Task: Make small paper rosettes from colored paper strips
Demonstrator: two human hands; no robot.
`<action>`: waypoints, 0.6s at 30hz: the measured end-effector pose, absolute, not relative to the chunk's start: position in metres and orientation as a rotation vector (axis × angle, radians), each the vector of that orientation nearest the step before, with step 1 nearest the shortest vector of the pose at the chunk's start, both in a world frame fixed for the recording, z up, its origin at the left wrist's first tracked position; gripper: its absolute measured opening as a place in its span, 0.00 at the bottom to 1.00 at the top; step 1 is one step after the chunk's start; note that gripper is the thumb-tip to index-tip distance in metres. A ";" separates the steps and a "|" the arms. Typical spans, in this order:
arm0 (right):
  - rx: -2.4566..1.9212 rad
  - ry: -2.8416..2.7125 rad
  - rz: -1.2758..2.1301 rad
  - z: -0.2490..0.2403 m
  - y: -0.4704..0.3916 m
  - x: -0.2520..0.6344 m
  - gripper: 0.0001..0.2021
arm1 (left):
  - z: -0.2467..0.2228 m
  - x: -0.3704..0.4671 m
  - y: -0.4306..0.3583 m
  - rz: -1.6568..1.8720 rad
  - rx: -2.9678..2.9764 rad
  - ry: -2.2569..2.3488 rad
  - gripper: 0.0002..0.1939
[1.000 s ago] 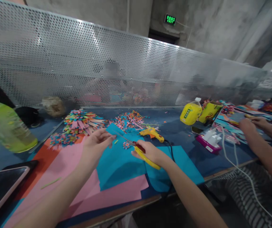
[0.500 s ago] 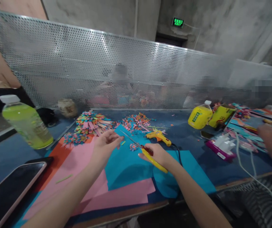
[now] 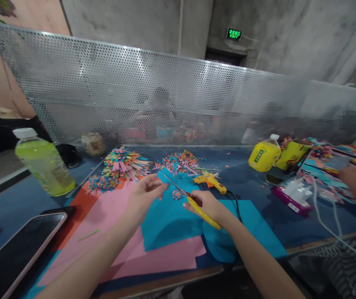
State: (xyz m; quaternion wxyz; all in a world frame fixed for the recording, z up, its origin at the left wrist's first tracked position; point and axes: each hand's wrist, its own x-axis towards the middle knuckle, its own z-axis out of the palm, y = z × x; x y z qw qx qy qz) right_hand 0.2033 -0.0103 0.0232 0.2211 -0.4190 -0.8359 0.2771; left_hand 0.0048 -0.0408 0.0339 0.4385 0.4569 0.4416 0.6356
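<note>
My right hand is wrapped round the yellow handles of a pair of scissors. The blades point up and to the left, toward my left hand. That hand is pinched at a corner of blue paper, and the blades lie against this paper; I cannot tell whether they are cutting. Just below the blades sits a small coiled paper flower on a blue sheet. Pink sheets lie under my left forearm.
A yellow glue gun with a black cord lies behind my right hand. Fringed paper flowers and paper scraps sit farther back. At left are a drink bottle and phone; at right, a power strip and another person's hand.
The whole view has shifted slightly, so things appear a little lower and farther right. Both hands keep nearly the same pose, with the scissors still at the blue paper.
</note>
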 end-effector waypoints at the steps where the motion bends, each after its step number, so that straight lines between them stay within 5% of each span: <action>1: -1.161 -2.309 0.758 0.023 -0.010 0.203 0.20 | 0.033 0.005 -0.040 1.582 1.124 1.089 0.16; 18: -1.157 -2.245 0.789 0.017 -0.009 0.198 0.17 | 0.029 0.015 -0.045 1.452 1.195 1.130 0.18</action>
